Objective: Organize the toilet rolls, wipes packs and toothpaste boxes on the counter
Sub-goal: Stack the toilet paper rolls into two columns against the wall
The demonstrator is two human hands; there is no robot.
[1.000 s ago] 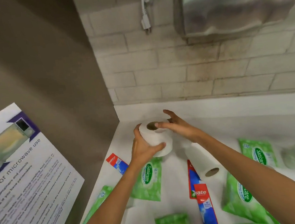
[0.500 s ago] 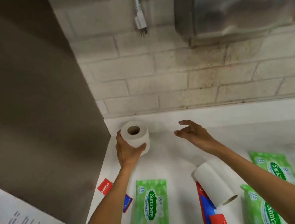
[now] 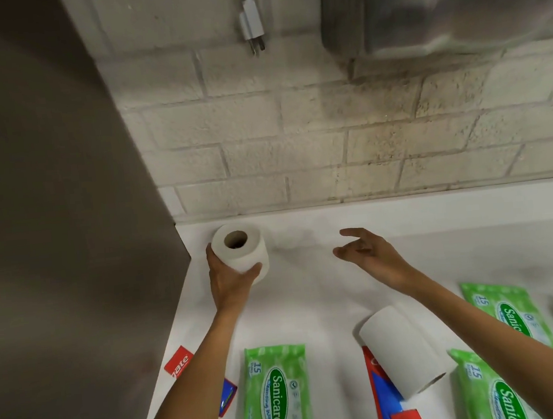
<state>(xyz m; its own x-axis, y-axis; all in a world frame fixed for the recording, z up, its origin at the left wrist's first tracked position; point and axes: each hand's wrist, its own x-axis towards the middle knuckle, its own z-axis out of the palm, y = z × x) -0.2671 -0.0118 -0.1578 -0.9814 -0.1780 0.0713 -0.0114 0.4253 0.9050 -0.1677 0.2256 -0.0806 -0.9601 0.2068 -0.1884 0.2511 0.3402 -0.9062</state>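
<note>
Up in the back left corner of the white counter (image 3: 310,306), a toilet roll (image 3: 242,250) stands on its end with the hole facing up. It is right by the grey side panel (image 3: 66,194) and close to the brick wall (image 3: 296,147). The left hand (image 3: 229,280) is wrapped around the near side of the roll, thumb on one side and fingers on the other, holding it. The right hand (image 3: 369,254) is open with loose fingers, off to the right of the roll and not touching it. Nearer the person, a second toilet roll (image 3: 404,352) lies on its side on top of a red and blue toothpaste box (image 3: 383,397). Green wipes packs lie flat: one (image 3: 276,393) between the arms, two more (image 3: 508,316) (image 3: 485,391) by the right arm. Another toothpaste box (image 3: 180,364) peeks out left of the left arm
</note>
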